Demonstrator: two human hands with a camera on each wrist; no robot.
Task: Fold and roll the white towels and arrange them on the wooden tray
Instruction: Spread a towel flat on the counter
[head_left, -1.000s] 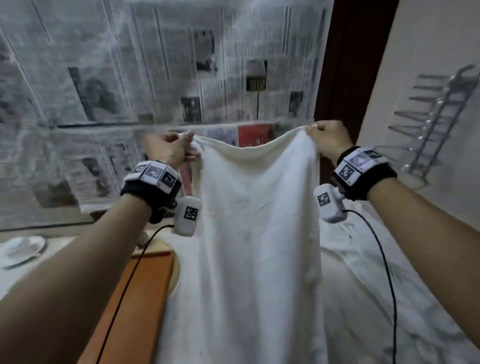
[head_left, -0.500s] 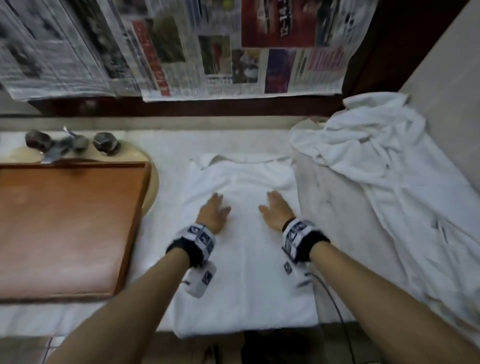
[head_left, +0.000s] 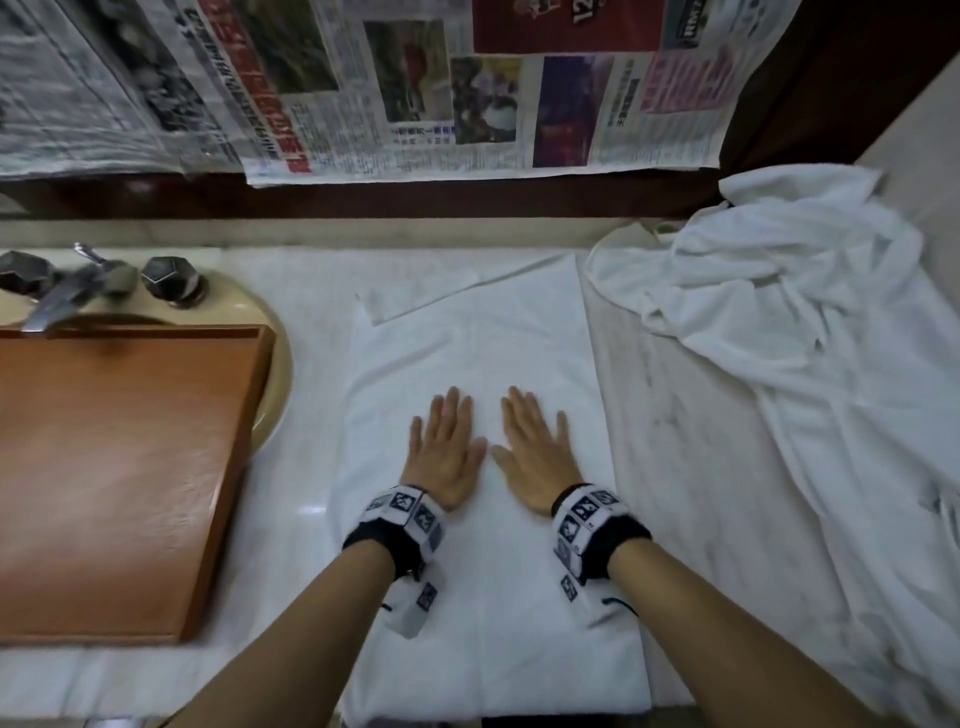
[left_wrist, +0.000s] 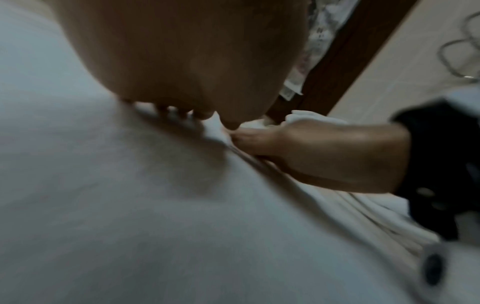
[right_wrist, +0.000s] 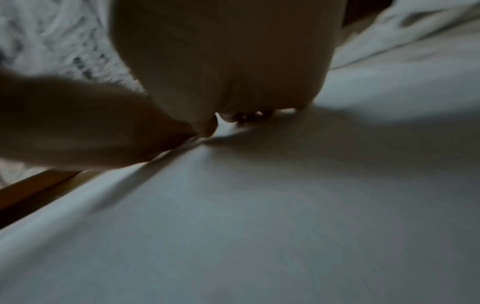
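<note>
**Head view: both hands flat on towel, tray bare of towels**

Head view, centre frame: white towel (head_left: 483, 364) lies spread flat on the table (head_left: 675, 415), long axis running from the top of the frame down to the bottom edge. Far left corner is turned over in a small triangular flap, upper centre.

Left hand (head_left: 447, 452) and right hand (head_left: 535, 452) lie palm-down on the towel's middle, side by side, thumbs nearly touching. Fingers straight and slightly spread, pointing to the top of the frame. Neither grips anything; they only press on the cloth. Both wrists carry black bands with marker tiles.

Left wrist view: blurred. Left hand (left_wrist: 187, 61) fills the top, fingertips on cloth; right hand (left_wrist: 311, 156) shows at right, flat on the same towel (left_wrist: 130, 205).

Right wrist view: dark, blurred. Right hand (right_wrist: 228, 61) at top with fingertips on the towel (right_wrist: 259, 205); left hand (right_wrist: 78, 123) enters from the left edge.

Wooden tray (head_left: 114, 467) sits at left of the head frame, over a beige sink basin (head_left: 270, 364), just beside the towel, not touching it. Faucet (head_left: 78, 291) at upper left behind the tray.

Heap of crumpled white towels (head_left: 805, 338) at right, running from upper right down the right edge. Newspaper sheets (head_left: 415, 93) hang across the top.
</note>
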